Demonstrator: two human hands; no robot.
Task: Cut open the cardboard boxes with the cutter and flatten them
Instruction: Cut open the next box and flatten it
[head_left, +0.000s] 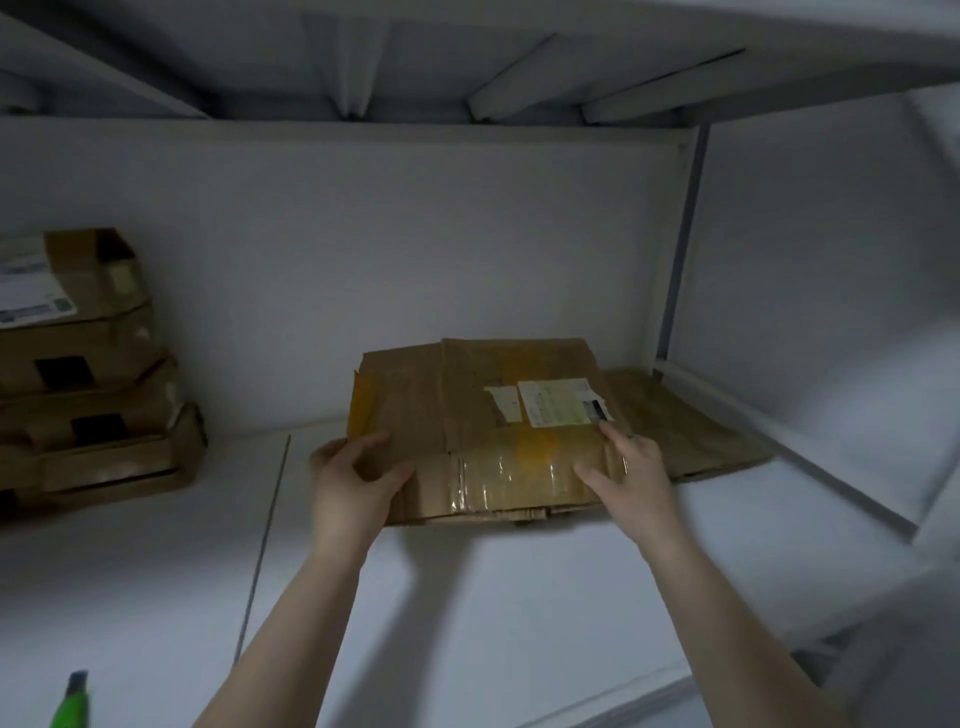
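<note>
The white shelf carries everything here, with another shelf close overhead, so there isn't much headroom to work in. In the middle lies the box, already collapsed to a flat brown slab. Its right side overlaps a second flat sheet that pokes out toward the upright. Off to the left sits a stack of boxes that look not yet flattened.

The left hand has its fingers and thumb curled round the box's near left corner, gripping it. The right hand lies spread and flat on top, fingers straight, just below the label, holding nothing.

To me this looks like the pressing-down and squaring-up stage. The flat hand should lean its weight over the creases rather than the middle panel, and the gripping hand should keep the corner from skating on that smooth shelf. The shiny tape along the near edge appears to be holding a fold together. If the slab springs back, that strip probably wants slitting.

The green cutter rests at the near left edge, well apart from both hands. It's worth minding that it isn't knocked off.
</note>
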